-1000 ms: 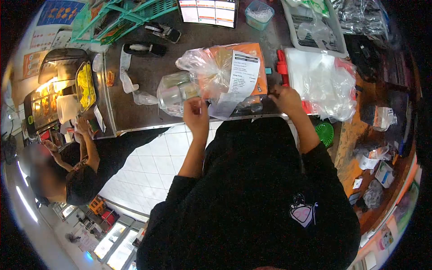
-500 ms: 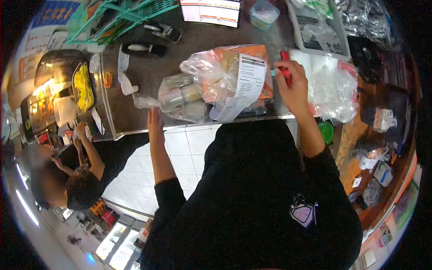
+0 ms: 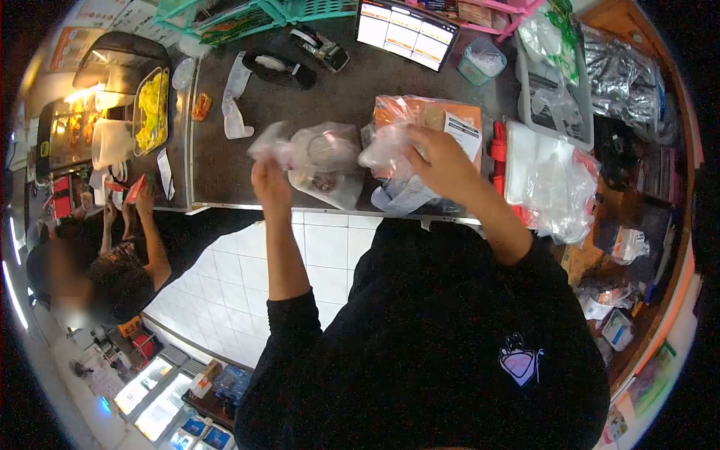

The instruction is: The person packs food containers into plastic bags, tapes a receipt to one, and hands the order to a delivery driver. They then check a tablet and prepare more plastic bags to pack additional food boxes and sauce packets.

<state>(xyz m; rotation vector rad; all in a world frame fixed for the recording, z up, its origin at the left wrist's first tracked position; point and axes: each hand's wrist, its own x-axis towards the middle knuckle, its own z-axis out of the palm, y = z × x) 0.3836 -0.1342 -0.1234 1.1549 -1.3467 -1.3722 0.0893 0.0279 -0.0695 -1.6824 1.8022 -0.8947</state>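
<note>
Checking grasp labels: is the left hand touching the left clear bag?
Touching. The head view shows the left hand closed on the gathered neck of the left clear bag.

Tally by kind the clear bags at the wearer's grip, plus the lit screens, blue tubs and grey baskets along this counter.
Clear left bag and clear right bag: 2
Lit screen: 1
Blue tub: 1
Grey basket: 1
Total: 5

a black top [image 3: 420, 330] with matching black sleeves [image 3: 291, 322] bears a small, pointed pink-and-white emblem [image 3: 519, 363].
</note>
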